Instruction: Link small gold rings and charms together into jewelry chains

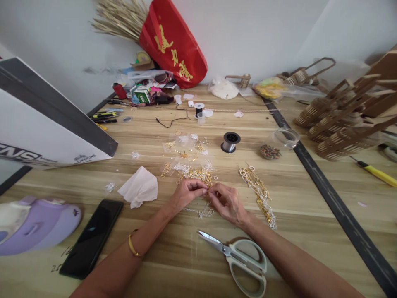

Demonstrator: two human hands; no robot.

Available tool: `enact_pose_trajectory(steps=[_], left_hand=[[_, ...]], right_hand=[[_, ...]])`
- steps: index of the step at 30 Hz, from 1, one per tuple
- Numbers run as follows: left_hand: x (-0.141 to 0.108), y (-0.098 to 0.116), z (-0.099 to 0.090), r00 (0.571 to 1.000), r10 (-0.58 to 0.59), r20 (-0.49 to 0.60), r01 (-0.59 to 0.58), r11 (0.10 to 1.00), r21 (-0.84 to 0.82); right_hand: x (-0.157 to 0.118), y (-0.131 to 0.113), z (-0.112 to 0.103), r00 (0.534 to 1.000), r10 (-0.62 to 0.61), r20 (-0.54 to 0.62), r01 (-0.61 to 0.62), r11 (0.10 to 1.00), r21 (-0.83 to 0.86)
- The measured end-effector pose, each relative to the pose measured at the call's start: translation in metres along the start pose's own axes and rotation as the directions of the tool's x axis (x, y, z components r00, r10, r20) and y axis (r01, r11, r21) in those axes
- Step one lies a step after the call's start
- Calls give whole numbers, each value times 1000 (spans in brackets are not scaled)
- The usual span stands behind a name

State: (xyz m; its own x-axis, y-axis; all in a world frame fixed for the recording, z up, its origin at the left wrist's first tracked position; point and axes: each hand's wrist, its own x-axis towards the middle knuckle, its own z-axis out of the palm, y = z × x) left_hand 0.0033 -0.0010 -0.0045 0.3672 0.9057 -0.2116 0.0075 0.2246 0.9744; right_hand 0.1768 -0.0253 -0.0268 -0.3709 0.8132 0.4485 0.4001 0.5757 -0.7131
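Observation:
Over the middle of the wooden table my left hand and my right hand meet at the fingertips. Both are closed in a pinch, and whatever is between the fingers is too small to make out. Just beneath them lies a silver chain with a ring-like end; I cannot tell whether it is joined to what the fingers pinch. A heap of gold and silver jewelry findings lies right beyond my hands. Right of my right hand rests a bunch of gold and silver chains. Scissors lie nearest me, blades partly apart.
A phone, a crumpled tissue and a purple-white object lie left. Beyond the heap stands a wire spool; a clear jar holds colored beads. Woven baskets and a yellow-handled tool are at right.

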Motion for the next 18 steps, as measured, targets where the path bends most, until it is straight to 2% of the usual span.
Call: enact_pose_trajectory(steps=[12, 18], left_hand=[[-2, 7, -1, 1000, 19, -10, -19, 999, 33], [0, 1, -2, 999, 13, 33, -13, 1000, 13]], right_hand=[[-2, 2, 1, 1000, 17, -26, -16, 999, 32], [-1, 3, 1, 998, 5, -64, 0, 998, 68]])
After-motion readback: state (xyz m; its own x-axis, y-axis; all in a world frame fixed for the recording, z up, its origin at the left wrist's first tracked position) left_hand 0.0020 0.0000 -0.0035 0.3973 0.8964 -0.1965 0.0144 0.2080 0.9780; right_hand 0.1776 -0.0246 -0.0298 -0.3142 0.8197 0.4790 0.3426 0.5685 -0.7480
